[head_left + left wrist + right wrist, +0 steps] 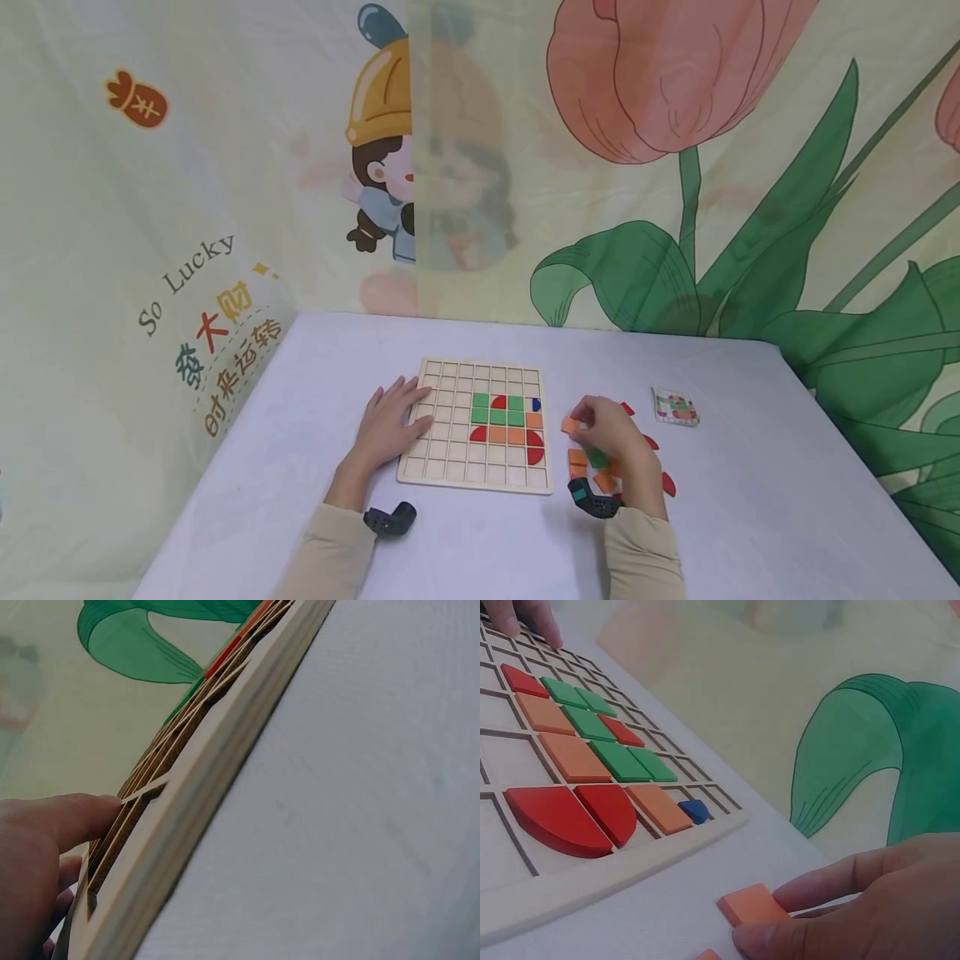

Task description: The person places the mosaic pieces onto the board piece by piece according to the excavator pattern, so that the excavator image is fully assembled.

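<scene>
Two hands: left hand (pixel 388 423) flat on board (pixel 480 479), right hand (pixel 611 433) pinching orange tile (pixel 571 425).

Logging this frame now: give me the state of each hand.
Left hand: open, fingers flat on the wooden grid board.
Right hand: closed, pinching an orange square tile just right of the board.
</scene>
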{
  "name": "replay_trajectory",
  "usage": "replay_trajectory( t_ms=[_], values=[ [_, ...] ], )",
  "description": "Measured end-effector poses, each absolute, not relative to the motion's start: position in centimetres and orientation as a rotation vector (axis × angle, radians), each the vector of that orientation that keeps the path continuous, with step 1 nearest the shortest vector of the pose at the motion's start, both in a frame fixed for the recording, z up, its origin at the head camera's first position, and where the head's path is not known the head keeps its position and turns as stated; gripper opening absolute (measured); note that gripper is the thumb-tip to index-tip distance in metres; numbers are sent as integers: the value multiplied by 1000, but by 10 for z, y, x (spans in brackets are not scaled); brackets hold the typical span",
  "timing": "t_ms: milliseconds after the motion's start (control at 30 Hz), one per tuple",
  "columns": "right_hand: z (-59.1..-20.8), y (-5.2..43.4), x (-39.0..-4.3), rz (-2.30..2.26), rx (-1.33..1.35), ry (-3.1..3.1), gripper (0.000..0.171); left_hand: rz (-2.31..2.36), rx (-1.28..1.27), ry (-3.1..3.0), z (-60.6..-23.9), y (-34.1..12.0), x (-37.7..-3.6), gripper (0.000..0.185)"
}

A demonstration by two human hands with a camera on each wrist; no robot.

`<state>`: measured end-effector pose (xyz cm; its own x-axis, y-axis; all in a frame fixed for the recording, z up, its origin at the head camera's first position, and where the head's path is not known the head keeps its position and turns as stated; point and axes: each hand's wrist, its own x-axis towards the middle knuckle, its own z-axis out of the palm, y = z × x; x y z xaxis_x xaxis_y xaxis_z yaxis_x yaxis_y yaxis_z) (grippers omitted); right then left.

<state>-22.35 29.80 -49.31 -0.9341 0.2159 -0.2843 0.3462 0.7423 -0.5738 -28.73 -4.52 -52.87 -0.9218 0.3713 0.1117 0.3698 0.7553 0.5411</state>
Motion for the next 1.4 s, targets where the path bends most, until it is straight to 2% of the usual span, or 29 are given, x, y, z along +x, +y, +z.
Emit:
replay_trajectory(
  t_ms=[433, 867, 1400],
  values=[
    [-485, 287, -229, -1030, 349, 2838, 15, 903, 626, 2946, -529, -46, -288, 55],
    [-482, 236, -235, -1036, -123, 2682, 8, 901, 624, 2939, -528, -46, -288, 56],
    [-479, 237, -231, -976, -137, 2658, 10, 915, 617, 2936, -527, -46, -288, 54]
  ],
)
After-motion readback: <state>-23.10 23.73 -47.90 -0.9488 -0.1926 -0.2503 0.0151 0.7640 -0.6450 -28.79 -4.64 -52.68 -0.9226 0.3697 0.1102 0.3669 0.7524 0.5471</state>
